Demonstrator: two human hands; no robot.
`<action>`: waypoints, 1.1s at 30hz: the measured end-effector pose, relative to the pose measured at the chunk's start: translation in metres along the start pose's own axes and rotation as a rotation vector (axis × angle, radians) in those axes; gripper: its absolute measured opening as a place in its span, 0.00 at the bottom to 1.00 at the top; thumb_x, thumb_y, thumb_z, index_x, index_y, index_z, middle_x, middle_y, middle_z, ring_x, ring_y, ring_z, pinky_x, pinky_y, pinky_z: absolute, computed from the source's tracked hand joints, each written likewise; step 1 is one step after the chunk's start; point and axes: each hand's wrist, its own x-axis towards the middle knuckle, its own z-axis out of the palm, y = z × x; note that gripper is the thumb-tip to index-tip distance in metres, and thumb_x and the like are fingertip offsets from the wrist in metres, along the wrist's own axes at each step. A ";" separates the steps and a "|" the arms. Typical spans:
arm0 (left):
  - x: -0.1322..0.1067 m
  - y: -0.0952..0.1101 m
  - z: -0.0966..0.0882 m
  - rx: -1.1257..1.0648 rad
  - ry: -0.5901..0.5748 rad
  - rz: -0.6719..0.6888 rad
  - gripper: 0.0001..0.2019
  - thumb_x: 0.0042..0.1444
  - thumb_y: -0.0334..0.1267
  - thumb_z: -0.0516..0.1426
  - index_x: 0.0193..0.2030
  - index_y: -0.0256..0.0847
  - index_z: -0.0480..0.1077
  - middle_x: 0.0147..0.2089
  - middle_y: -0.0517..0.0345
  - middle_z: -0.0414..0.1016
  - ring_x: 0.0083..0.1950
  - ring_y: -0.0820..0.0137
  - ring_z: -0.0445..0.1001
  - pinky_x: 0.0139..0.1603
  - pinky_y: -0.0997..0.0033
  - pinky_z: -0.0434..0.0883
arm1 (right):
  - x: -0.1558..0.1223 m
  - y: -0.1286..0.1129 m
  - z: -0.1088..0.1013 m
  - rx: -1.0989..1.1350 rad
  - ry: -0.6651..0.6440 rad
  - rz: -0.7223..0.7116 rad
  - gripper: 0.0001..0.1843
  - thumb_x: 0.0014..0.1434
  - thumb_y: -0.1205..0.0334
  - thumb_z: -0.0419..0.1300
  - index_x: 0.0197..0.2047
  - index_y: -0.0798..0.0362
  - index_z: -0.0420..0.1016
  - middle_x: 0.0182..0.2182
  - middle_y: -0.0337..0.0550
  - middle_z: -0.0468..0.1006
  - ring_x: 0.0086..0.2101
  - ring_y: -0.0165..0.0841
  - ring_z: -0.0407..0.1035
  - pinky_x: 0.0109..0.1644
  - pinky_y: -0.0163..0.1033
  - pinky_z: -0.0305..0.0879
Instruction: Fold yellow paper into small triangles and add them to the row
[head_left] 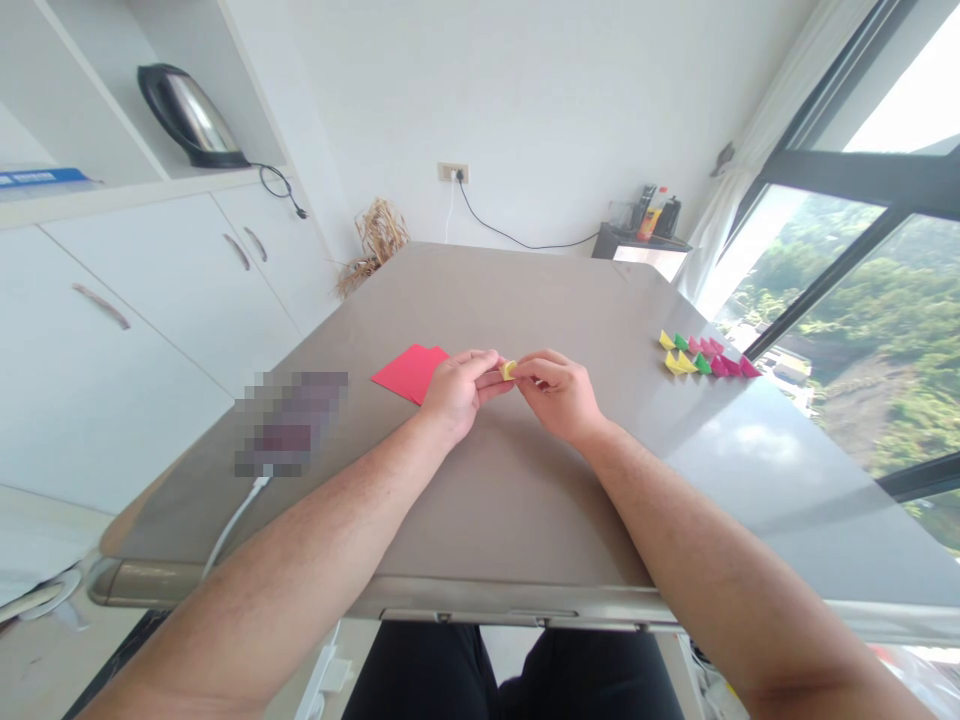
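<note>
Between my two hands, over the middle of the table, is a small piece of folded yellow paper [509, 370]. My left hand [459, 390] pinches its left side, fingers pointing right. My right hand [559, 393] grips the other side with thumb and fingertips. Much of the paper is covered by the fingers, so its exact shape is hard to make out. Red paper sheets [409, 372] lie flat just left of my left hand, partly hidden behind it. Off to the right stand two rows of small folded paper boats [705, 357] in yellow, green, pink and magenta.
A blurred-out device [289, 425] with a white cable [236, 525] lies on the table's left side. White cabinets with a kettle [196, 115] stand at the left. A small black stand [637, 243] with bottles is beyond the table's far right corner, near the window.
</note>
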 end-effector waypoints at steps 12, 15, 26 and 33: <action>-0.003 -0.002 0.000 0.120 0.005 0.167 0.15 0.43 0.39 0.72 0.37 0.38 0.77 0.39 0.54 0.81 0.44 0.66 0.80 0.54 0.55 0.76 | 0.006 -0.011 0.001 0.135 0.066 0.196 0.09 0.57 0.62 0.62 0.34 0.46 0.85 0.37 0.42 0.76 0.33 0.31 0.70 0.36 0.39 0.70; -0.005 -0.002 0.001 0.245 0.012 0.291 0.14 0.46 0.40 0.71 0.39 0.39 0.79 0.43 0.51 0.83 0.47 0.62 0.80 0.55 0.55 0.76 | 0.009 -0.019 -0.001 0.220 0.058 0.334 0.07 0.53 0.60 0.65 0.34 0.47 0.85 0.32 0.40 0.71 0.30 0.30 0.67 0.34 0.39 0.70; -0.012 -0.002 0.000 0.487 0.061 0.439 0.14 0.53 0.47 0.68 0.43 0.43 0.81 0.46 0.52 0.84 0.49 0.59 0.82 0.56 0.58 0.75 | 0.010 -0.031 -0.004 0.487 -0.070 0.494 0.11 0.50 0.54 0.68 0.33 0.51 0.83 0.30 0.39 0.75 0.29 0.29 0.67 0.29 0.36 0.70; -0.008 -0.005 -0.004 0.536 0.070 0.343 0.23 0.52 0.53 0.67 0.49 0.41 0.81 0.40 0.51 0.85 0.42 0.58 0.84 0.48 0.58 0.79 | 0.010 -0.029 -0.004 0.566 -0.040 0.491 0.15 0.49 0.51 0.71 0.33 0.53 0.81 0.29 0.41 0.80 0.29 0.31 0.70 0.31 0.37 0.68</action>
